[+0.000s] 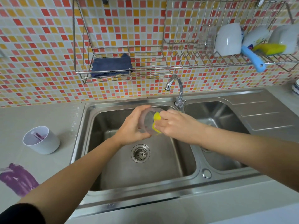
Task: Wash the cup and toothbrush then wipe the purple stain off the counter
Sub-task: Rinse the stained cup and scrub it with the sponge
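Over the left sink basin (145, 172) my left hand (131, 126) grips a translucent pinkish cup (146, 120), its mouth turned to the right. My right hand (174, 125) holds a yellow sponge (156, 118) pressed into the cup's opening. A white holder cup (40, 139) stands on the counter to the left, with a purple toothbrush (38, 136) lying inside it. A purple stain (17, 178) is smeared on the counter at the near left edge.
A chrome faucet (176, 88) rises between the two basins, with no water visible from it. On the wall rack lie a blue cloth (111, 65), white cups (228, 39), a blue-handled brush (253, 59) and another yellow sponge (270, 48). The right basin (216, 126) and drainboard (267, 113) lie to the right.
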